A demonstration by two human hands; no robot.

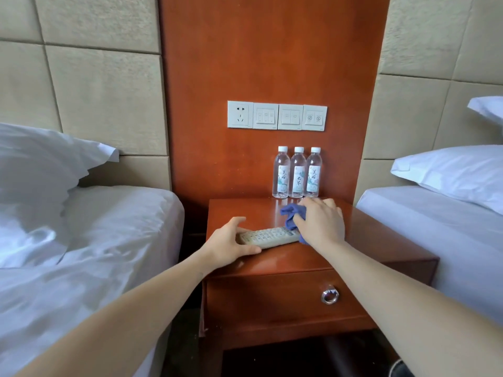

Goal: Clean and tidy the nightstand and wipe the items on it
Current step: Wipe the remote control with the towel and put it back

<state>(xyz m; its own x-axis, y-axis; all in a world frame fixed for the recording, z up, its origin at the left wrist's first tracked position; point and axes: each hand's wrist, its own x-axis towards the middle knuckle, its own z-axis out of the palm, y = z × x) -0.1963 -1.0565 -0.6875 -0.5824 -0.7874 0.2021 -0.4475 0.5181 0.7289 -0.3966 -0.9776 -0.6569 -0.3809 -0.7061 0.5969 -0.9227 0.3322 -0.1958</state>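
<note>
Two bare hands work on a remote control (269, 236) that lies crosswise on the top of a reddish wooden nightstand (367, 235), near the front edge and left of the middle. The left hand (231, 238) clamps the remote's left end, with the thumb on the near side and the fingers curled over the far side. The right hand (319, 221) is closed round a bunched blue cloth (291, 213) and presses it against the remote's right end. Folds of the cloth stick out past the fingers toward the back edge.

Three water bottles (298, 172) with white caps stand upright in a tight row at the back edge, right of the middle, against a wooden wall panel (272, 50). A white socket-and-switch strip (277, 116) is fixed to the panel above them.

Below the top, the drawer (272, 297) sits closed, with a metal ring pull (329, 295) toward its right side. A bed with white linen stands on each side of the nightstand, the left bed (95, 227) with a rumpled pillow and the right bed (435, 213) with a smooth one.
</note>
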